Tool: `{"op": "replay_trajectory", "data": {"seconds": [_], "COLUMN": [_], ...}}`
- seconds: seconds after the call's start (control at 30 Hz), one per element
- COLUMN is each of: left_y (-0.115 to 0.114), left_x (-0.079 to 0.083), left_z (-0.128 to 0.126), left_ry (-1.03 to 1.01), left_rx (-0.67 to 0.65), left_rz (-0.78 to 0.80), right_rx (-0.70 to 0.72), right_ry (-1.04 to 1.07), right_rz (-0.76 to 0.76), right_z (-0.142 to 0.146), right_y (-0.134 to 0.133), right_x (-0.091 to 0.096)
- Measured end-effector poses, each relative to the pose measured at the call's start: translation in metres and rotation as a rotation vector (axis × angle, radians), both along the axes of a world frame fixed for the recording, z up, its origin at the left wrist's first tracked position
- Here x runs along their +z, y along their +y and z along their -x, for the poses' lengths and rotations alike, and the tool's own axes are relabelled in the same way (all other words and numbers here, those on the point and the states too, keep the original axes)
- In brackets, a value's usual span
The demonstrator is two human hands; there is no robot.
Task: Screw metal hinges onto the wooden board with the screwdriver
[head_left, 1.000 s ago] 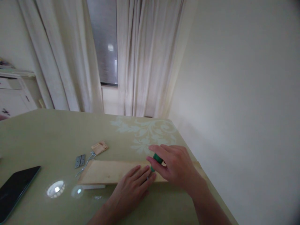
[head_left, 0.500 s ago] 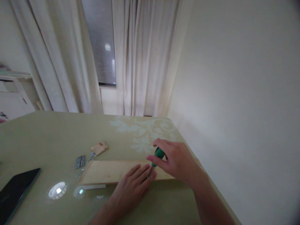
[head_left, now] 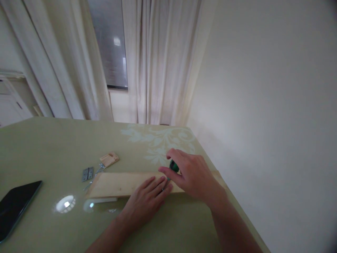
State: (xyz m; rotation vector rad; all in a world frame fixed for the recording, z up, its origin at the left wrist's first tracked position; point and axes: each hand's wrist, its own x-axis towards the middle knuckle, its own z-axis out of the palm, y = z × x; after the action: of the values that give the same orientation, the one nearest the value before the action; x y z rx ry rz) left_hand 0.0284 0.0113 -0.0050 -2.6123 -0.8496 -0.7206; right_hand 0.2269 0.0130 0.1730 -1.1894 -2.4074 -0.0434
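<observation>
A pale wooden board (head_left: 116, 184) lies flat across the table in front of me. My left hand (head_left: 146, 196) rests on it with fingers stretched out, the forefinger and thumb on either side of a small screw (head_left: 163, 189). My right hand (head_left: 193, 177) is closed around the green handle of a screwdriver (head_left: 173, 166). The screwdriver's shaft slants down to the screw between my left fingers. How deep the screw sits in the wood cannot be made out.
Left of the board are a grey metal hinge (head_left: 87, 174), several loose screws (head_left: 98, 169) and a small wooden piece (head_left: 109, 159). A dark tablet or phone (head_left: 18, 207) lies at the left. The table edge (head_left: 237, 202) and the wall (head_left: 276, 123) are on the right.
The whole view has shifted slightly, so everything on the table sits a bit higher. My right hand has turned a little on the screwdriver, hiding more of its handle. My left hand stays on the board.
</observation>
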Motion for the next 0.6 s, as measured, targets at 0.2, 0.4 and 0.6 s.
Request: {"op": "replay_trajectory", "data": {"seconds": [0.2, 0.4, 0.6], "left_y": [0.0, 0.001, 0.0], "left_x": [-0.002, -0.005, -0.003], "left_z": [0.001, 0.002, 0.003], "left_ry": [-0.005, 0.013, 0.028], "left_rx": [-0.008, 0.012, 0.004], "left_rz": [-0.005, -0.009, -0.023], "right_rx": [0.194, -0.119, 0.073], "right_ry": [0.057, -0.099, 0.012], "right_rz": [0.125, -0.057, 0.074], "right_z": [-0.011, -0.002, -0.012], "right_y": [-0.004, 0.002, -0.007], "right_x": [0.006, 0.002, 0.014]}}
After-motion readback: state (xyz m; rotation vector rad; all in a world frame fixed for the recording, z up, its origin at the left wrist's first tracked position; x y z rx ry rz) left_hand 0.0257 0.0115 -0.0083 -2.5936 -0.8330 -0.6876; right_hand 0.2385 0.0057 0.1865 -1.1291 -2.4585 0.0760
